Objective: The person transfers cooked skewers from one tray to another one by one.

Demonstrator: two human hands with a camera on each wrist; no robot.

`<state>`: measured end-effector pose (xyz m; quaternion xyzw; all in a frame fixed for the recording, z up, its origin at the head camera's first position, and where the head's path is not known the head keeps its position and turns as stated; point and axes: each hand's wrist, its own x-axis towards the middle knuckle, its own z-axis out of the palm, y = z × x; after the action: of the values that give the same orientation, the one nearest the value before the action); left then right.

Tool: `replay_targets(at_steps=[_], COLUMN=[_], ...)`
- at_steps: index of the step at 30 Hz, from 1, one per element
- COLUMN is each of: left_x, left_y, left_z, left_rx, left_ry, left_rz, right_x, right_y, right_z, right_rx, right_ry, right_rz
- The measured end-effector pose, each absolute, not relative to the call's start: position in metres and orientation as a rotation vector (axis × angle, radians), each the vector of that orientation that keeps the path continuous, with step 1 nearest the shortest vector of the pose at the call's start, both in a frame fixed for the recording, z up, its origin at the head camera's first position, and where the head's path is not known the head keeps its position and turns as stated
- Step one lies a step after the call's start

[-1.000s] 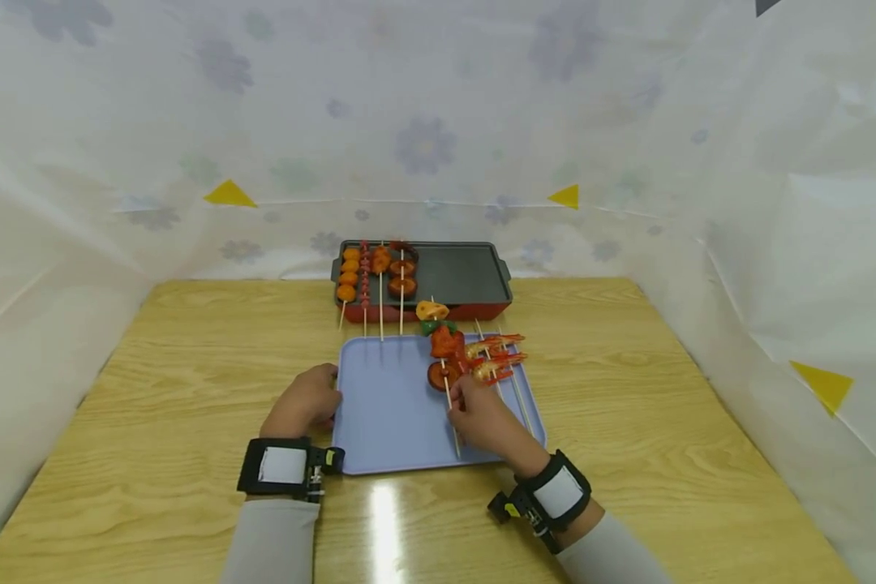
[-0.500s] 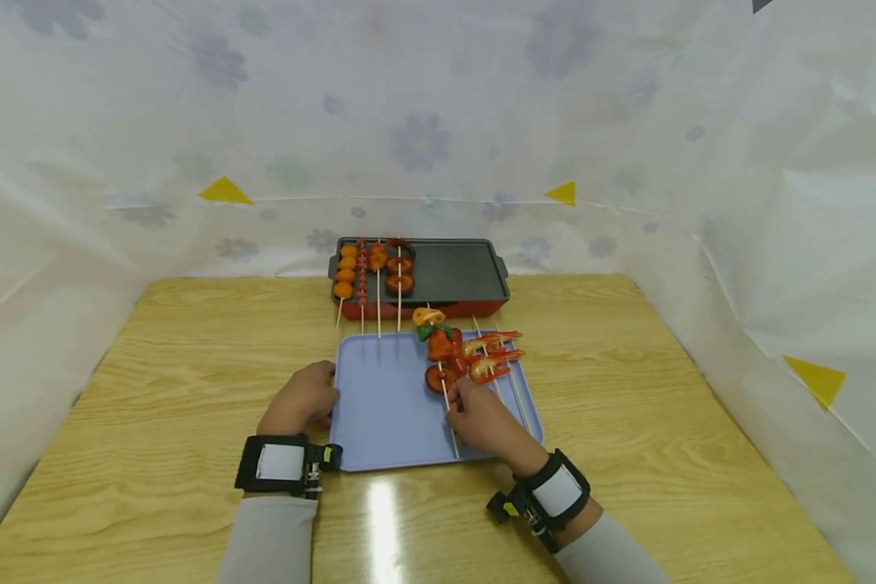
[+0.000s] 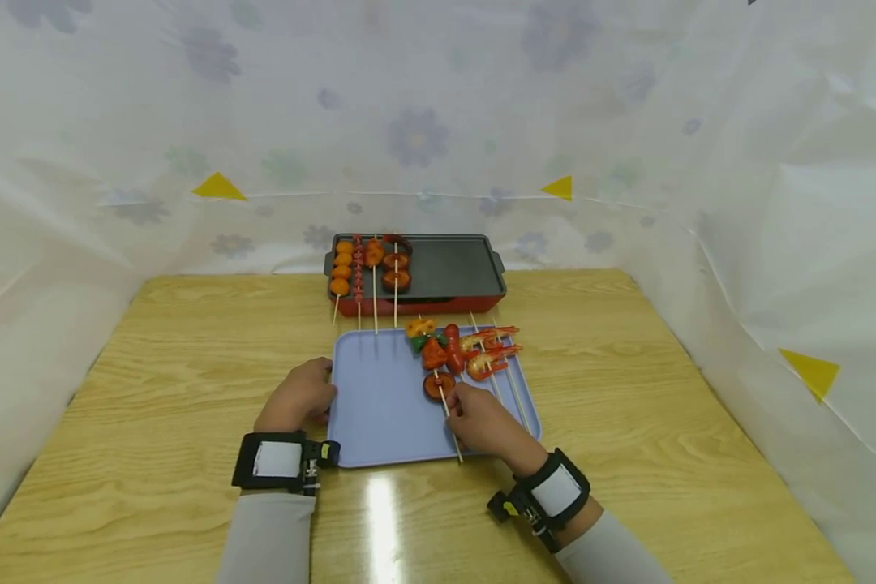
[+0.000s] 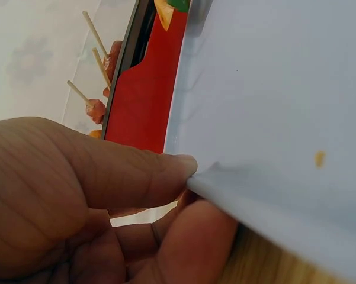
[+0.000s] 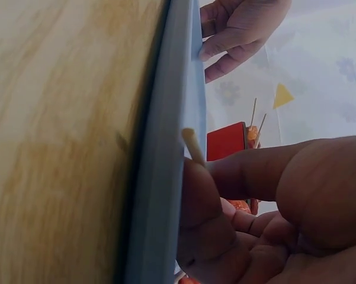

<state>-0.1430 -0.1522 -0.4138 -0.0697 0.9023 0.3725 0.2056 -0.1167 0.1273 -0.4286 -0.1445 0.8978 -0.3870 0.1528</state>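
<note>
In the head view, my right hand [image 3: 483, 420] pinches the stick of a mixed skewer [image 3: 434, 354] bearing a yellow piece, a green piece, a red-orange chunk and a brown mushroom-like slice. This skewer lies over the right half of the lavender tray [image 3: 380, 405]. Its bare stick end [image 5: 192, 143] pokes out between thumb and finger in the right wrist view. My left hand [image 3: 299, 396] holds the tray's left rim; the left wrist view puts its thumb [image 4: 148, 180] on top and fingers below. Beside the mixed skewer are a red sausage skewer [image 3: 453, 349] and shrimp skewers [image 3: 485, 363].
Behind the tray stands a red grill with a dark plate [image 3: 453, 268]. Several skewers, including orange balls [image 3: 341, 272] and brown slices [image 3: 397, 280], occupy its left half, sticks overhanging the front. A wooden table [image 3: 628, 389] bears everything, with patterned sheeting [image 3: 416, 138] around it.
The mixed skewer's food end has shifted slightly left, drawing apart from the sausage, which now shows more fully. My left hand has kept its hold on the tray.
</note>
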Motion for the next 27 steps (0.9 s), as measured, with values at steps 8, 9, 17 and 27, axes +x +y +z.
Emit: replay_targets(at_steps=[8,9,17,27], left_x=[-0.143,-0.142,-0.142,-0.143], left_y=[-0.155,-0.155,-0.155,-0.156], left_z=[-0.414,-0.414,-0.414,-0.419], left_rx=[-0.153,-0.146,-0.140,-0.159], left_ry=[2.529,2.530,2.535,2.526], left_rz=[1.030,1.030,1.044,1.065], right_x=[-0.114,-0.114,-0.111,-0.118], right_y=[0.124,0.123,0.124,0.139], right_z=[-0.424,-0.424,-0.421,-0.403], right_rx=[-0.396,-0.395,-0.472,-0.868], right_ry=[2.562,2.563,2.663,3.001], right_rz=[-1.103,-1.100,-1.006,-0.744])
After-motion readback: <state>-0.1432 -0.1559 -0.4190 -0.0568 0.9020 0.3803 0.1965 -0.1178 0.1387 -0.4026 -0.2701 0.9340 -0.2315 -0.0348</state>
